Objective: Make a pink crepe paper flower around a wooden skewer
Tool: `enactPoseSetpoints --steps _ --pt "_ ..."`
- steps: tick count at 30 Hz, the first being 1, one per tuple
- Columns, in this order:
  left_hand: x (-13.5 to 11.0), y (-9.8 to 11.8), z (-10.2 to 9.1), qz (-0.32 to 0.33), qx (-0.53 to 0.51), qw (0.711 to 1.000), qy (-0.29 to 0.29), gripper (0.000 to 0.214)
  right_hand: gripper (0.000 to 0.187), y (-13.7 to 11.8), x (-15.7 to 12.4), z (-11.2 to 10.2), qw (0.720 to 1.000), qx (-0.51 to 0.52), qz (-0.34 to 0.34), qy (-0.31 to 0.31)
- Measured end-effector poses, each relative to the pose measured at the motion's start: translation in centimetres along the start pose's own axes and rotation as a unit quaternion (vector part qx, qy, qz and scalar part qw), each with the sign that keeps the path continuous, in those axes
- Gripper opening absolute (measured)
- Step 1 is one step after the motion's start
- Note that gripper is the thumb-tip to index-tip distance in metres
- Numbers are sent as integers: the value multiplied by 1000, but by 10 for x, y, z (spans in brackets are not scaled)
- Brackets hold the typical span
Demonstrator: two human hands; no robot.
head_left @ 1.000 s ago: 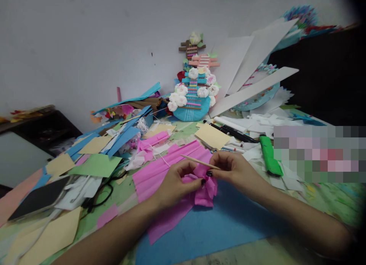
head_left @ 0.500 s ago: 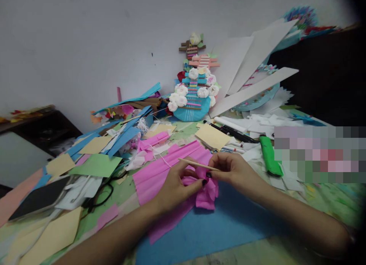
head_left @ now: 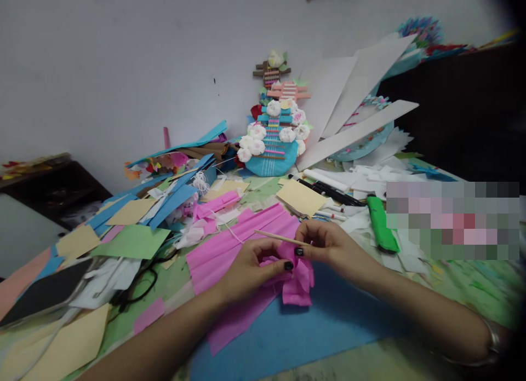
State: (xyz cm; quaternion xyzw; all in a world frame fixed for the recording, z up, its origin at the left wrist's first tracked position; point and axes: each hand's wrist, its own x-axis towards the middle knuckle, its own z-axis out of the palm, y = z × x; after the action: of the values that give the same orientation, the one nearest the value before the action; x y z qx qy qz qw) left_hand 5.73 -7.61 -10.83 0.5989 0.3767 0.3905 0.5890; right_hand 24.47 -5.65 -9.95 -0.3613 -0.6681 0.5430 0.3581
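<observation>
Left hand (head_left: 251,269): pinching pink ruffle (head_left: 299,287) | Right hand (head_left: 335,250): pinching wooden stick (head_left: 276,236) | Ruffle: between both hands

left hand (head_left: 250,267) pinches ruffled pink paper (head_left: 298,290) | right hand (head_left: 335,250) holds wooden stick (head_left: 276,237) | blue sheet (head_left: 329,321) lies toward tabletop's (head_left: 353,364) near edge

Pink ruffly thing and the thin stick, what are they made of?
The pink ruffly thing looks like matte crepe paper: it is thin and crumpled into soft folds, though thin cloth can't be ruled out. The thin stick in the right hand seems to be plain, dull wood, since it is pale tan and straight; its grain is too small to see.
</observation>
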Motion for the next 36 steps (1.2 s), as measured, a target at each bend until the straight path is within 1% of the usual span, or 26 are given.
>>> enactPoseSetpoints --steps 5,10,16,22,26,29,32,36 --pt "2 -1 -4 9 -37 999 -15 23 16 -3 1 1 999 33 5 7" --pt "2 -5 -5 -29 -86 995 -41 25 16 -5 0 1 999 44 13 2" --pt "3 -2 -5 -40 -51 997 -32 19 18 -2 -1 1 999 21 23 -24" --pt "1 0 -5 -58 -31 997 -26 22 15 -2 -1 -1 998 -3 31 -45" --pt "1 -1 -6 -58 -56 995 -56 30 17 -2 -1 -2 998 18 24 -54" --pt "0 -3 -7 -47 -60 994 -72 27 20 -3 -1 -2 997 33 21 -63" --pt "0 -4 -8 -41 -77 994 -69 25 19 -7 -1 -2 997 48 23 -58" --pt "-1 -5 -8 -47 -103 992 -53 25 18 -8 -1 -2 998 54 29 -34"
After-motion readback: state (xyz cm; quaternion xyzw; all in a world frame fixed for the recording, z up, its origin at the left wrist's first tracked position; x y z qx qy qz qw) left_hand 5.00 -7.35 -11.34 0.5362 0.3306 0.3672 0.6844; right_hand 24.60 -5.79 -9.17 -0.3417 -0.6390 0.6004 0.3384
